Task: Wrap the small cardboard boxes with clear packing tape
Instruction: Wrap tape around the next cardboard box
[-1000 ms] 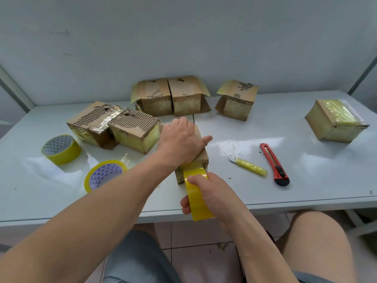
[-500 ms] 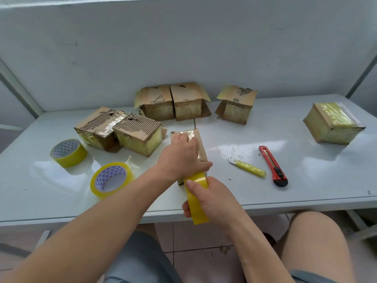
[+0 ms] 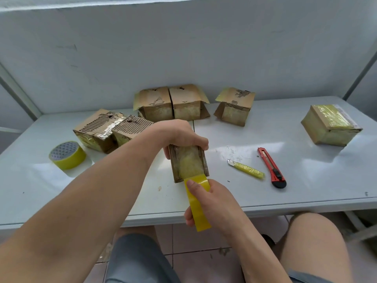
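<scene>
Bare forearms — grey shorts (image 3: pixel 138 260), seemingly.

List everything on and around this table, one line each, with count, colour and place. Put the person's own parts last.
held box: 1, brown with yellowish tape, tipped up at the table's near middle
tape roll in hand: 1, yellow, at the near table edge, its strip running onto the held box
other boxes: 6, brown; two at left, two at back middle, one at back right of middle, one taped at far right
spare tape roll: 1, yellow, at left
red knife: 1, right of middle
yellow knife: 1, beside the red knife
table: 1, white
left hand: grips the held box's top
right hand: holds the tape roll
</scene>
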Available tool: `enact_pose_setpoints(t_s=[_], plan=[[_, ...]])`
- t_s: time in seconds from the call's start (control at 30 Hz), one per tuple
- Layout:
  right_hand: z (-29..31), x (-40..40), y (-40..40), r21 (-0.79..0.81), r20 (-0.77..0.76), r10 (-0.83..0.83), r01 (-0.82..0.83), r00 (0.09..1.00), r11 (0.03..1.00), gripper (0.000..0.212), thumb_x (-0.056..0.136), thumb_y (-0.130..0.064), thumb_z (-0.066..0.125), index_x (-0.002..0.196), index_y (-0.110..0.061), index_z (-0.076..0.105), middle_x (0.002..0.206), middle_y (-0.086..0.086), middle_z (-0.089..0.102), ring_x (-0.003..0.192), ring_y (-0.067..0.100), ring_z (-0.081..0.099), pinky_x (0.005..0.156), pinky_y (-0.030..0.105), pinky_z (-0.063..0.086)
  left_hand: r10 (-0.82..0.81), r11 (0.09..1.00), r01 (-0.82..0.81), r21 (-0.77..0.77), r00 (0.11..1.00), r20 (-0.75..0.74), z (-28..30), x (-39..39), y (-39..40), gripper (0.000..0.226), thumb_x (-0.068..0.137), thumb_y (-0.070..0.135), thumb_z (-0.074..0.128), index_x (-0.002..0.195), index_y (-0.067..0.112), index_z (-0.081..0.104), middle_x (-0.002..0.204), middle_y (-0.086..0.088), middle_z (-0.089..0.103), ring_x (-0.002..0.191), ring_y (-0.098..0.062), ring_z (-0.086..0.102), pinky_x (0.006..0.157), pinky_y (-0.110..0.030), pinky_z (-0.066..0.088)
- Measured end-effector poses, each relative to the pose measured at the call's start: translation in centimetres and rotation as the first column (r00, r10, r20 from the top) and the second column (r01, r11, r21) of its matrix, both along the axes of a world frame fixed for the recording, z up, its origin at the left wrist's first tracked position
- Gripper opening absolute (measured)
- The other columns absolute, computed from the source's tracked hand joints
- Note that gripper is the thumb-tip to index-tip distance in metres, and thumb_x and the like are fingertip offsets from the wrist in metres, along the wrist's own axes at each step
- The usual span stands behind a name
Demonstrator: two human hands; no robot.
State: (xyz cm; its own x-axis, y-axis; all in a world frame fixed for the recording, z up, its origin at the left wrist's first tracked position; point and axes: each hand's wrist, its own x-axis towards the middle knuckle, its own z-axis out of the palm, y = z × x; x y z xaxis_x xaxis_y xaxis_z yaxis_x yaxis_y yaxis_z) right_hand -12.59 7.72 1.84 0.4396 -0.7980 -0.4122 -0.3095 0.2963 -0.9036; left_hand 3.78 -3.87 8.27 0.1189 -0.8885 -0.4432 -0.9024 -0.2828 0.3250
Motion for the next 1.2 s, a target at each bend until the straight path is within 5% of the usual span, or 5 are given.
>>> enact_pose_setpoints(t_s=[0.47, 0.6, 0.7, 0.93, 1.2], plan=[[-0.6, 1.3, -1.4, -0.009, 0.035, -0.015, 0.015, 0.999, 1.0, 0.03, 0.1, -0.051, 0.052, 0.107, -0.022, 0.052, 0.08, 0.008, 0.077, 0.066, 0.018, 0.073, 0.062, 0.027, 0.055, 0.186, 0.981, -0.166, 0.098, 0.946, -0.266, -1.2, 2.3, -1.3, 0.067, 0.07, 0.074, 0.074, 0.101, 0.015, 0.074, 0.1, -0.007, 0.075, 0.089, -0.026, 0.074, 0.076, -0.053, 0.062], [-0.8, 1.8, -1.8, -0.047, 0.074, 0.014, -0.011, 0.997, 0.999, 0.026, 0.1, -0.047, 0.052, 0.11, -0.023, 0.05, 0.085, 0.008, 0.077, 0.069, 0.015, 0.072, 0.073, 0.032, 0.055, 0.151, 0.96, -0.144, -0.24, 0.988, 0.011, -3.0, 2.4, -0.5, 0.085, 0.074, 0.09, 0.049, 0.115, 0.017, 0.062, 0.12, -0.004, 0.063, 0.106, -0.025, 0.061, 0.089, -0.044, 0.054], [-1.0, 1.8, -1.7, -0.022, 0.097, 0.005, -0.003, 0.995, 1.0, 0.022, 0.101, -0.044, 0.052, 0.108, -0.024, 0.05, 0.085, 0.011, 0.076, 0.067, 0.013, 0.071, 0.062, 0.022, 0.053, 0.092, 0.771, 0.174, -0.613, 0.921, 0.377, -3.8, 1.7, 0.4, 0.067, 0.081, 0.08, 0.051, 0.105, 0.017, 0.049, 0.105, 0.0, 0.046, 0.103, -0.024, 0.051, 0.081, -0.035, 0.04], [-1.5, 1.5, -1.7, 0.014, 0.104, 0.02, -0.021, 0.994, 1.0, 0.025, 0.1, -0.045, 0.055, 0.109, -0.022, 0.052, 0.084, 0.015, 0.076, 0.065, 0.017, 0.069, 0.059, 0.021, 0.052, -0.028, 0.654, 0.337, -0.678, 0.906, 0.423, -5.3, 1.2, 2.3, 0.044, 0.1, 0.056, 0.047, 0.096, 0.014, 0.06, 0.097, -0.002, 0.055, 0.085, -0.017, 0.04, 0.074, -0.031, 0.033], [-0.9, 1.4, -2.1, 0.001, 0.105, 0.091, -0.092, 0.99, 0.996, 0.022, 0.101, -0.041, 0.055, 0.115, -0.024, 0.051, 0.091, 0.011, 0.077, 0.073, 0.016, 0.072, 0.065, 0.021, 0.052, 0.003, 0.859, 0.151, -0.49, 0.954, 0.299, -4.4, -0.5, 4.3, 0.09, 0.076, 0.088, 0.043, 0.127, 0.014, 0.048, 0.124, 0.001, 0.044, 0.12, -0.019, 0.041, 0.086, -0.035, 0.042]])
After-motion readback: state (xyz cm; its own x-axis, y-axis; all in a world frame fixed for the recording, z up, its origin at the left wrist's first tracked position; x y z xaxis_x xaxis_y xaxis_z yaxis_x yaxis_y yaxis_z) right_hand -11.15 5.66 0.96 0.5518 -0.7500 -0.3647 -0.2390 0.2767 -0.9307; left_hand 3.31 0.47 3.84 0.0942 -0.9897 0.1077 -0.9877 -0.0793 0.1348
